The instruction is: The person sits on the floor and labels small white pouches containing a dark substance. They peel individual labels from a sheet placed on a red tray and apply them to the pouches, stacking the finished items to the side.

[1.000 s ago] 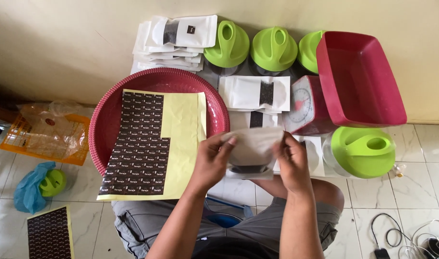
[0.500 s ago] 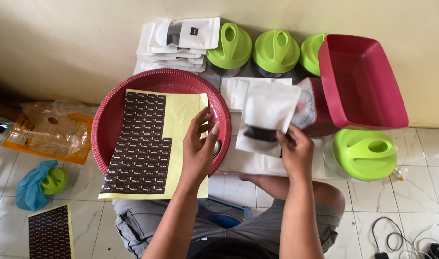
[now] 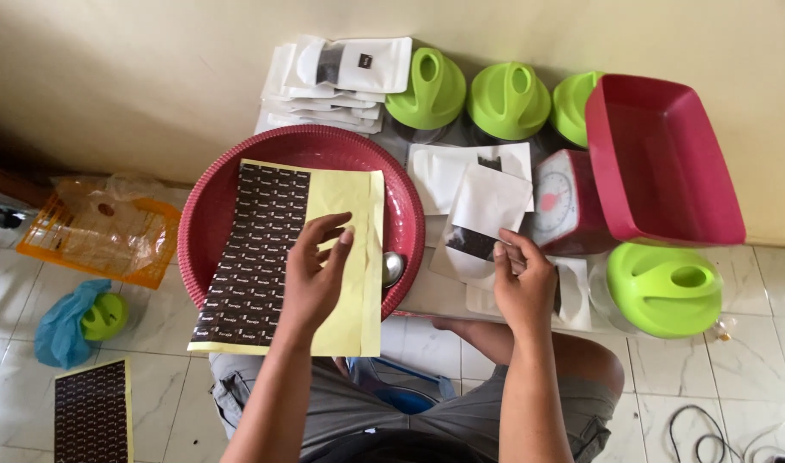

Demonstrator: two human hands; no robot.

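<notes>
Left hand (image 3: 311, 279) half open, fingers loosely curled, fingertips over the yellow sticker sheet (image 3: 302, 257) lying across the red basin (image 3: 230, 184); right hand (image 3: 523, 287) pinching one white pouch (image 3: 482, 219) by its lower edge, upright beside the basin; four green lids, two sticker sheets, one red scale (image 3: 560, 206)

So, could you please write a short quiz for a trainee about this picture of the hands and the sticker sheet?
1. True or false: the right hand holds a white pouch.
2. Which thing is the left hand over?
A. the sticker sheet
B. the kitchen scale
C. the red rectangular tub
3. What colour is the round basin under the sheet?

Key: 1 true; 2 A; 3 red.
</notes>
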